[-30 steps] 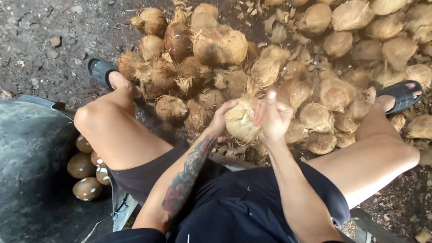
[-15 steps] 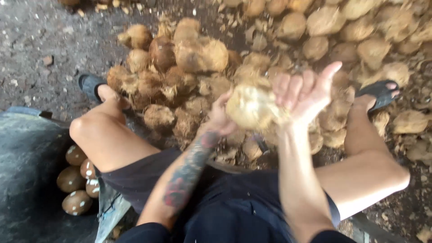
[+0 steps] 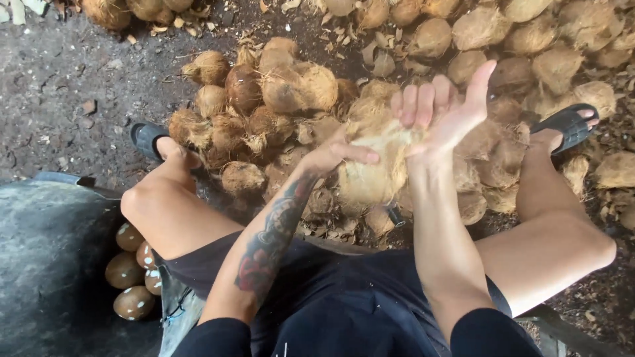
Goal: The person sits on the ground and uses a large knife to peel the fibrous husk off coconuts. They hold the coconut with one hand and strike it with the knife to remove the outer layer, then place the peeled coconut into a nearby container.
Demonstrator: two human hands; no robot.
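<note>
left hand (image 3: 334, 157): fingers curled on husked coconut's (image 3: 374, 173) left side
right hand (image 3: 444, 109): flat open, palm against its far-right top
coconut: held mid-air between knees, above husk pile (image 3: 278, 86)
shelled nuts (image 3: 132, 277): near left

A heap of brown, fibrous coconuts (image 3: 291, 86) lies on the dark dirt ground (image 3: 66, 86), with loose husk scraps (image 3: 370, 39) scattered among them. A black sandal (image 3: 147, 139) rests at the pile's left edge, another sandal (image 3: 569, 125) at the right. Smooth husked coconuts (image 3: 132, 277) sit beside a grey tub (image 3: 46, 264).
</note>
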